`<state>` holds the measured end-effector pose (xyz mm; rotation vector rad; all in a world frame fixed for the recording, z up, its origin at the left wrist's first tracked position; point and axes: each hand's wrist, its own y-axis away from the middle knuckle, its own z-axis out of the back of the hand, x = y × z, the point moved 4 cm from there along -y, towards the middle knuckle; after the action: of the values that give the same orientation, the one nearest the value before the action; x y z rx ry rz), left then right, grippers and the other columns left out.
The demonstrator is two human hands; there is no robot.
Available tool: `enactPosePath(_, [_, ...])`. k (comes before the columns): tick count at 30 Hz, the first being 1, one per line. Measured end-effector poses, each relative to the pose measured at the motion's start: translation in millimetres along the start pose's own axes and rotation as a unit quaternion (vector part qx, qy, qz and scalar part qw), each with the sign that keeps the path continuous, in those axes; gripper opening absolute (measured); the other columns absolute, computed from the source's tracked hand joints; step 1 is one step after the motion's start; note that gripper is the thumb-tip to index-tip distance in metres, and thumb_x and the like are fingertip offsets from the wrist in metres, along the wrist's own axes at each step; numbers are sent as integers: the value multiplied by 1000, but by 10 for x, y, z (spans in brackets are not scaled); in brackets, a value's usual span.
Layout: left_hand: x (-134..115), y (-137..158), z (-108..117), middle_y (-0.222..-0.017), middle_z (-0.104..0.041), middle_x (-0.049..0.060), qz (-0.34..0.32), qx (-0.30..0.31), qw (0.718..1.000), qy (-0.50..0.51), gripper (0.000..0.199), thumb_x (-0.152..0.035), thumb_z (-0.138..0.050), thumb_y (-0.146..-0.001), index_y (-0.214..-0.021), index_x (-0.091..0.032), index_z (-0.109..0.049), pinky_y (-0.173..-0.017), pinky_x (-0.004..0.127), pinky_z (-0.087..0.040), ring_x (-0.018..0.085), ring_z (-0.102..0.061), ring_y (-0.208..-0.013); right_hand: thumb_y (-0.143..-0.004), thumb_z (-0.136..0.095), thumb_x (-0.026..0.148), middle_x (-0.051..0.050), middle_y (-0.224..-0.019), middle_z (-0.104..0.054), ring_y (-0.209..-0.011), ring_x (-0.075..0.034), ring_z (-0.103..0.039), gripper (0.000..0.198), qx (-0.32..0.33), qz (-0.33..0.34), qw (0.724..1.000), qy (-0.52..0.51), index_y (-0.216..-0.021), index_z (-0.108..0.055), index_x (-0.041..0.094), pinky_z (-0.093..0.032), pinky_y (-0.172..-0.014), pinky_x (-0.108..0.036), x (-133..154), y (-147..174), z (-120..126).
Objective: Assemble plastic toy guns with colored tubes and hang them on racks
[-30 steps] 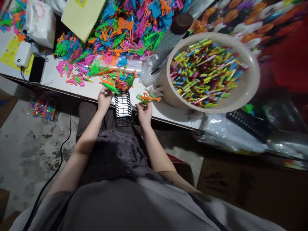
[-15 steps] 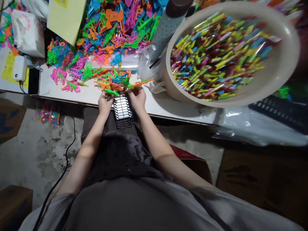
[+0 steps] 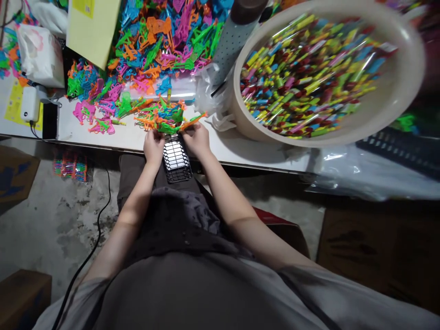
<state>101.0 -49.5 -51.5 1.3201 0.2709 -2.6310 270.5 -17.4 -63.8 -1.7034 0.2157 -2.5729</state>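
A black rack with rows of loops (image 3: 177, 160) lies over the table's front edge and sticks out above my lap. At its far end, my left hand (image 3: 154, 147) is closed with fingertips pinched against a green plastic piece (image 3: 167, 128). On the rack's other side, my right hand (image 3: 197, 140) is closed by a long orange plastic piece (image 3: 194, 120), which slants up to the right. Just beyond both hands sits a cluster of small coloured plastic toy pieces (image 3: 156, 111). My fingertips are partly hidden among these pieces.
A large beige tub (image 3: 237, 98) full of colourful wrapped sticks stands to the right. Behind lies a heap of plastic pieces (image 3: 158, 41), beside a dotted grey cylinder (image 3: 233, 41). A tissue pack (image 3: 40, 55), a white plug-like device (image 3: 30, 104) and a phone (image 3: 50, 120) are at left.
My left hand has moved slightly right, closer to the rack, and the green piece beside it has shifted right. The orange piece by my right hand now tilts more steeply.
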Motion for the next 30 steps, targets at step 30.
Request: enactPosePath(30, [-84,12,86,-93,-60,8,-30,-30,991,-127,9,-23,-50,-84,-92,-18,-50,-84,33,-48,22,-60,-93,-80,-54,30,-2,-78,-57,-72,-16,-54,15,-38,-33,998,43,-80,-42,21,-46,-73,-34,75,63,-161])
